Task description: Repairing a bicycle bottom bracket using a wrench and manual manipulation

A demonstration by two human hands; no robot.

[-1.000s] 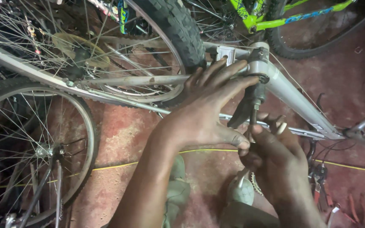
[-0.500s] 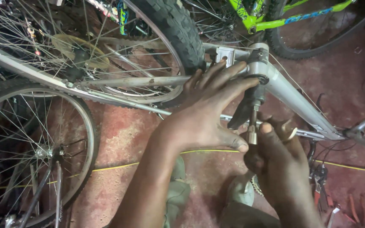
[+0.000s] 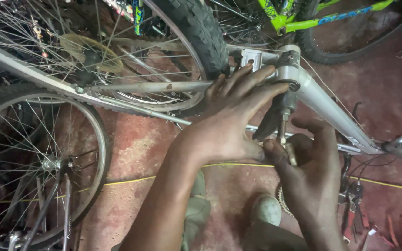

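Item: bottom bracket axle, partly seated. Your left hand is bracing the silver frame; your right hand is pinching the axle's lower end, fitting unfinished.

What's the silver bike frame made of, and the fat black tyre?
The silver bike frame looks like painted metal: smooth, grey, faintly shiny tubes. The fat black tyre looks like matt rubber, with knobbly tread blocks. Left hand rests on the frame.

Silver bike frame with rust-brown specks. Black knobby tyre. Lime-green frame with blue lettering. Dull red floor, patchy and worn. Thin yellow cable. Red-handled pliers. Pale grey shoe.
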